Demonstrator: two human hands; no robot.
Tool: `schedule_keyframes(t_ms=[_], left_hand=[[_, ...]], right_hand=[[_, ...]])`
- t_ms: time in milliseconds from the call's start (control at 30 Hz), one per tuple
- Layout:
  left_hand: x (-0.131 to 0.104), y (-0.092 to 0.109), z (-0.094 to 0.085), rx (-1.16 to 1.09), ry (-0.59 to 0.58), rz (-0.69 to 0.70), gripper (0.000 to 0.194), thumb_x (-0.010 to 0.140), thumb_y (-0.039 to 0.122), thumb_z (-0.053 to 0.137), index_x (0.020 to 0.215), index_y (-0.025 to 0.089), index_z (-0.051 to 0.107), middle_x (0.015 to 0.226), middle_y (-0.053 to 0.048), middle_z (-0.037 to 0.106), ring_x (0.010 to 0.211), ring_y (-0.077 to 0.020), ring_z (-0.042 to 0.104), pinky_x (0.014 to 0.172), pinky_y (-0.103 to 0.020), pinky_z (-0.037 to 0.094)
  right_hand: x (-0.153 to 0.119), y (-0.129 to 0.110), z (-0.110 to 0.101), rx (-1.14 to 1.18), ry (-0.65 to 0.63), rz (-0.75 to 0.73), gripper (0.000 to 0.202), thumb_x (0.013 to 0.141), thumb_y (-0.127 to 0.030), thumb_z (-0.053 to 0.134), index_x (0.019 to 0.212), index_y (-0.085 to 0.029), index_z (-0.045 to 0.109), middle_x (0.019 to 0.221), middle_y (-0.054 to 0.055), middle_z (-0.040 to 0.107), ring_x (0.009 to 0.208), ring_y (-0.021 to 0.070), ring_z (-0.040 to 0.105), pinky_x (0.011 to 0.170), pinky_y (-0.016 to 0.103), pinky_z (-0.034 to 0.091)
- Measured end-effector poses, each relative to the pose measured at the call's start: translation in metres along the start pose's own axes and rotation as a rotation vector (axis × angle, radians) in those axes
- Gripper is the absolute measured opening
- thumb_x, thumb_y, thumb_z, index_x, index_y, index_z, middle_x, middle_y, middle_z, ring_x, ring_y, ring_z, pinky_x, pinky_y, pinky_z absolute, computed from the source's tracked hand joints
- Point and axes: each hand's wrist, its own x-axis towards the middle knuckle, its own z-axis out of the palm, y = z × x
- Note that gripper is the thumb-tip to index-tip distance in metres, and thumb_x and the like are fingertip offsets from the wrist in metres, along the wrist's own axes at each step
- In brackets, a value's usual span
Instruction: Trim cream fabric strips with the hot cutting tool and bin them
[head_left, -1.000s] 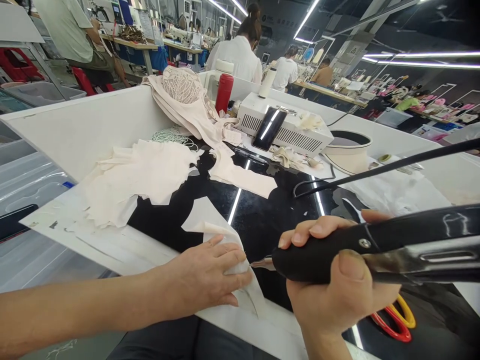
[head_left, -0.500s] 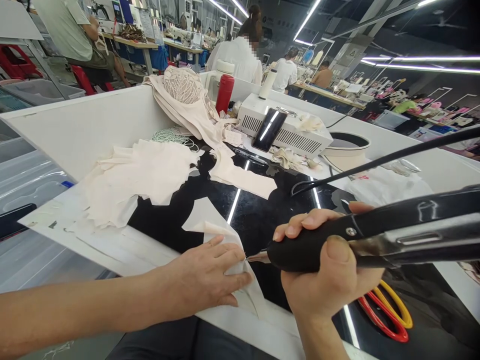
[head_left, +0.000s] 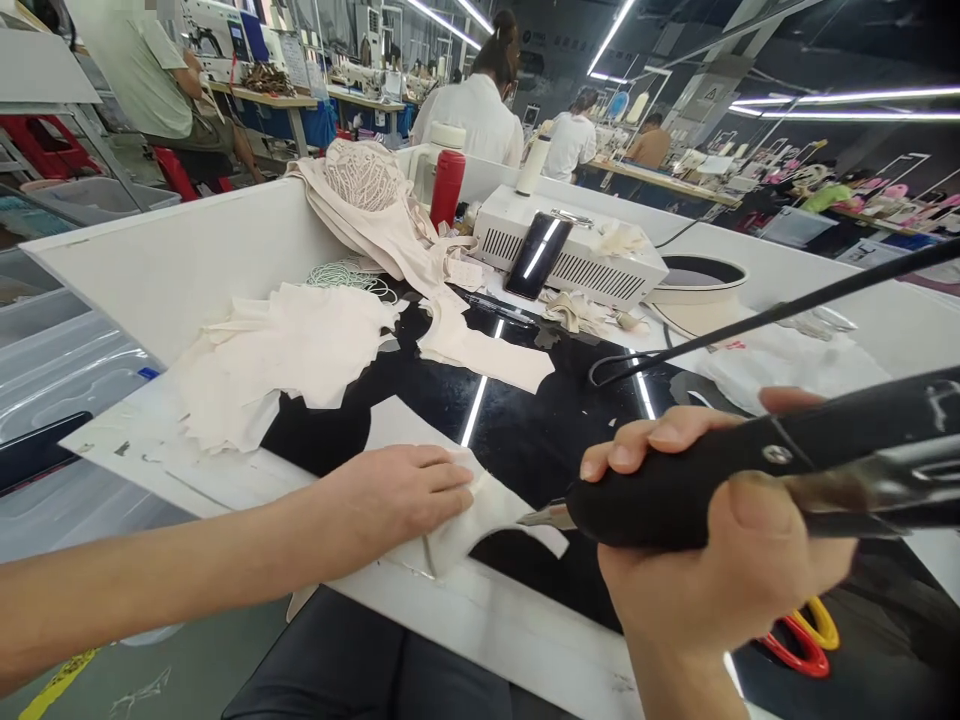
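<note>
My left hand [head_left: 409,500] is closed on a cream fabric piece [head_left: 495,500] at the table's near edge. Its fingers lie together over the fabric, which bunches and folds beneath them; the thumb is hidden. A black, corded hand tool [head_left: 660,490] with a metal lever is wrapped in my right hand [head_left: 720,560], thumb on top. The tool's pointed metal tip [head_left: 544,516] meets the fabric's right part, just beyond my left fingertips. Scissors with red and yellow handles [head_left: 806,640] lie partly hidden behind my right wrist.
A pile of cream cut pieces [head_left: 292,350] lies left on the black tabletop [head_left: 525,440], with another cut piece [head_left: 487,355] farther back. Behind stand a white vented box [head_left: 577,250], a phone [head_left: 538,255] and a red bottle [head_left: 448,188]. The tool's cord [head_left: 750,325] crosses at right.
My left hand has shifted slightly left and up, its fingers drawn together. The fabric has turned and bunched, its tail swinging to the right. My right hand and the tool have moved right.
</note>
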Motion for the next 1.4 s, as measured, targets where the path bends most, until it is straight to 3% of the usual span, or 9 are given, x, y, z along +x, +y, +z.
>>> schedule_keyframes(t_ms=[133, 233, 333, 633, 867, 1067, 1167, 1300, 1400], left_hand=[[0.011, 0.018, 0.003, 0.102, -0.096, -0.134, 0.029, 0.094, -0.004, 0.062, 0.115, 0.016, 0.063, 0.121, -0.007, 0.072, 0.103, -0.0226, 0.068, 0.084, -0.034, 0.055], [0.019, 0.027, 0.011, 0.199, -0.034, -0.167, 0.019, 0.097, 0.000, 0.062, 0.099, 0.018, 0.060, 0.095, -0.004, 0.065, 0.082, -0.0199, 0.062, 0.068, -0.033, 0.047], [0.023, 0.030, 0.015, 0.262, 0.002, -0.168, 0.017, 0.100, 0.005, 0.062, 0.091, 0.020, 0.057, 0.083, -0.001, 0.056, 0.070, -0.0189, 0.053, 0.059, -0.033, 0.041], [0.025, 0.032, 0.009, 0.333, -0.044, -0.170, 0.013, 0.104, 0.017, 0.063, 0.092, 0.019, 0.058, 0.080, -0.001, 0.058, 0.064, -0.0191, 0.054, 0.055, -0.034, 0.041], [0.025, 0.037, 0.011, 0.254, -0.084, -0.227, 0.016, 0.107, 0.021, 0.062, 0.092, 0.020, 0.057, 0.082, -0.001, 0.058, 0.063, -0.0186, 0.053, 0.053, -0.034, 0.036], [0.019, 0.044, 0.005, 0.256, -0.004, -0.359, 0.024, 0.103, 0.005, 0.057, 0.083, 0.019, 0.056, 0.074, 0.000, 0.053, 0.057, -0.0171, 0.048, 0.050, -0.033, 0.033], [0.020, 0.048, -0.001, 0.269, 0.093, -0.237, 0.025, 0.099, -0.003, 0.053, 0.086, 0.017, 0.063, 0.079, -0.003, 0.060, 0.067, -0.0200, 0.057, 0.054, -0.034, 0.042], [0.024, 0.057, 0.001, 0.078, 0.263, 0.050, 0.021, 0.106, 0.006, 0.053, 0.102, 0.013, 0.073, 0.098, -0.007, 0.073, 0.089, -0.0205, 0.067, 0.078, -0.034, 0.059], [0.025, 0.059, 0.010, -0.004, 0.278, 0.136, 0.024, 0.108, 0.008, 0.052, 0.106, 0.012, 0.076, 0.103, -0.008, 0.076, 0.094, -0.0193, 0.069, 0.087, -0.032, 0.062]], right_hand=[[-0.005, -0.012, -0.012, -0.003, 0.002, 0.011, 0.041, 0.076, -0.031, 0.079, 0.113, -0.026, 0.064, 0.075, -0.007, 0.063, 0.054, 0.0151, 0.058, 0.041, 0.028, 0.053], [-0.011, -0.016, -0.021, 0.031, -0.022, 0.025, 0.045, 0.077, -0.035, 0.085, 0.115, -0.026, 0.063, 0.076, -0.006, 0.065, 0.055, 0.0148, 0.058, 0.042, 0.028, 0.055], [-0.017, -0.019, -0.028, 0.051, -0.039, 0.056, 0.049, 0.078, -0.040, 0.090, 0.117, -0.028, 0.062, 0.077, -0.007, 0.065, 0.056, 0.0144, 0.059, 0.045, 0.028, 0.055], [-0.026, -0.005, -0.022, 0.126, 0.003, -0.011, 0.047, 0.079, -0.034, 0.088, 0.119, -0.024, 0.065, 0.079, -0.005, 0.068, 0.057, 0.0147, 0.059, 0.044, 0.028, 0.054], [-0.027, -0.003, -0.022, 0.059, -0.028, -0.032, 0.046, 0.084, -0.037, 0.084, 0.121, -0.024, 0.061, 0.080, -0.005, 0.066, 0.059, 0.0148, 0.060, 0.046, 0.028, 0.055], [-0.027, -0.005, -0.024, 0.036, -0.030, -0.030, 0.048, 0.082, -0.038, 0.085, 0.122, -0.025, 0.061, 0.080, -0.005, 0.065, 0.058, 0.0155, 0.061, 0.045, 0.029, 0.055], [-0.026, -0.005, -0.023, 0.046, -0.013, -0.024, 0.048, 0.080, -0.038, 0.087, 0.119, -0.025, 0.063, 0.078, -0.005, 0.067, 0.057, 0.0155, 0.060, 0.043, 0.029, 0.055], [-0.025, -0.006, -0.021, 0.067, -0.002, -0.024, 0.047, 0.078, -0.036, 0.088, 0.117, -0.024, 0.065, 0.077, -0.005, 0.069, 0.056, 0.0155, 0.059, 0.043, 0.029, 0.056], [-0.025, -0.006, -0.020, 0.075, 0.006, -0.017, 0.045, 0.077, -0.033, 0.087, 0.116, -0.024, 0.066, 0.077, -0.005, 0.069, 0.056, 0.0159, 0.060, 0.043, 0.029, 0.055]])
